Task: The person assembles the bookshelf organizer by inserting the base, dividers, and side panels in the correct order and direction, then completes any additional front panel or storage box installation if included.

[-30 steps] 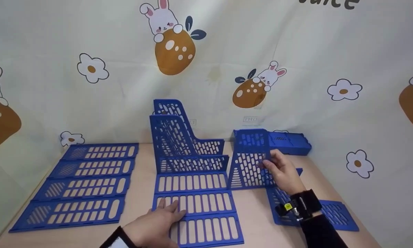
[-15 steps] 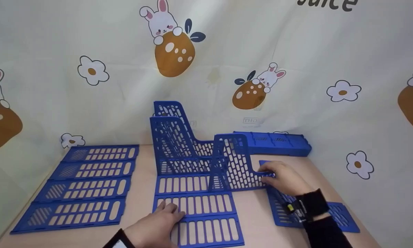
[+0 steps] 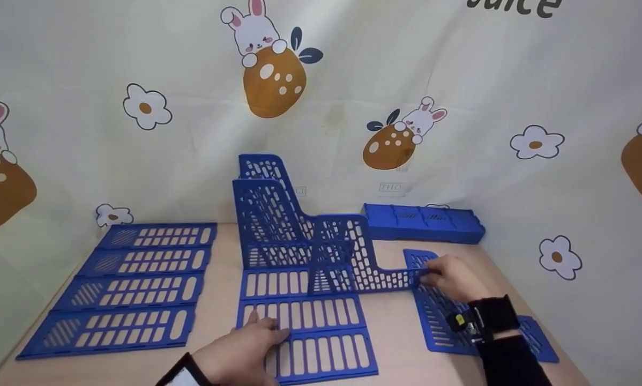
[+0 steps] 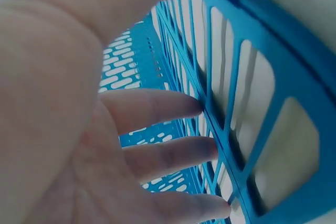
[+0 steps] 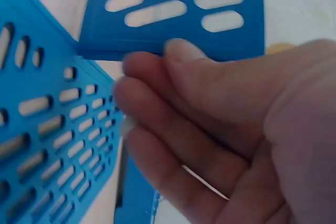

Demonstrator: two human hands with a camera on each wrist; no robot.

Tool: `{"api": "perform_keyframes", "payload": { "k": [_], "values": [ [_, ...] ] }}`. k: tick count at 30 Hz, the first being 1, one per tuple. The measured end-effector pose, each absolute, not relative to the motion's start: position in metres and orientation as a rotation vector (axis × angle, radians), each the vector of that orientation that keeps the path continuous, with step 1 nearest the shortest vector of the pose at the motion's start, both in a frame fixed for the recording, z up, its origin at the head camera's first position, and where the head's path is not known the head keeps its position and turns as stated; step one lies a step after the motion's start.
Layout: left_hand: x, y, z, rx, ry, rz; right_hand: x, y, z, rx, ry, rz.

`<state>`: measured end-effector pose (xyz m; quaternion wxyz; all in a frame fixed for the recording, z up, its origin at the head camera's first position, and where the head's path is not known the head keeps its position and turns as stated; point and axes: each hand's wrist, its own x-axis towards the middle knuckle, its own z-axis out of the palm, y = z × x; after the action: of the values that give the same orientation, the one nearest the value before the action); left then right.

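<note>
A blue perforated magazine-file side panel (image 3: pixel 361 252) stands on edge with its low arm pointing right. My right hand (image 3: pixel 455 279) pinches the end of that arm; in the right wrist view thumb and fingertips meet at the panel's edge (image 5: pixel 157 48). Its tall end overlaps the slotted blue base sheet (image 3: pixel 361 316), close to two similar upright side panels (image 3: pixel 270 214) at the back of that sheet. My left hand (image 3: pixel 240 346) rests on the sheet's front left part. In the left wrist view its straight fingertips touch the slotted bars (image 4: pixel 218 124).
Several flat blue panels with slots (image 3: pixel 179 335) lie in a column on the left. More perforated panels (image 3: pixel 433 321) lie flat under the right forearm. A long blue piece (image 3: pixel 423 222) lies at the back right, before a printed curtain (image 3: pixel 321 134).
The right hand has swung the side panel round and moved it left, so its tall end comes over the base sheet. The left hand has stayed in place.
</note>
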<state>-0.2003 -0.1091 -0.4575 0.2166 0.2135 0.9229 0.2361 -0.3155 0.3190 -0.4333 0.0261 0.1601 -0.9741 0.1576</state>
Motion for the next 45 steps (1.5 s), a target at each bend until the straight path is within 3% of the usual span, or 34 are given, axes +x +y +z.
{"api": "perform_keyframes", "payload": {
  "k": [9, 20, 25, 35, 45],
  "values": [
    [-0.201, -0.114, -0.458, 0.586, 2.550, 0.708, -0.319, 0.304, -0.450, 0.504, -2.919, 0.744],
    [-0.210, -0.130, -0.456, -0.028, 2.703, 0.657, -0.317, 0.305, -0.449, 0.459, -2.996, 0.829],
    [-0.215, -0.129, -0.460, -0.005, 2.664, 0.796, -0.318, 0.294, -0.453, 0.465, -2.952, 0.900],
    [-0.217, -0.130, -0.463, 0.025, 2.648, 0.864, -0.311, 0.218, -0.473, 0.627, -2.799, 1.136],
    [-0.212, -0.129, -0.460, -0.084, 2.589, 0.876, -0.308, 0.227, -0.480, 0.575, -2.802, 1.484]
  ]
}}
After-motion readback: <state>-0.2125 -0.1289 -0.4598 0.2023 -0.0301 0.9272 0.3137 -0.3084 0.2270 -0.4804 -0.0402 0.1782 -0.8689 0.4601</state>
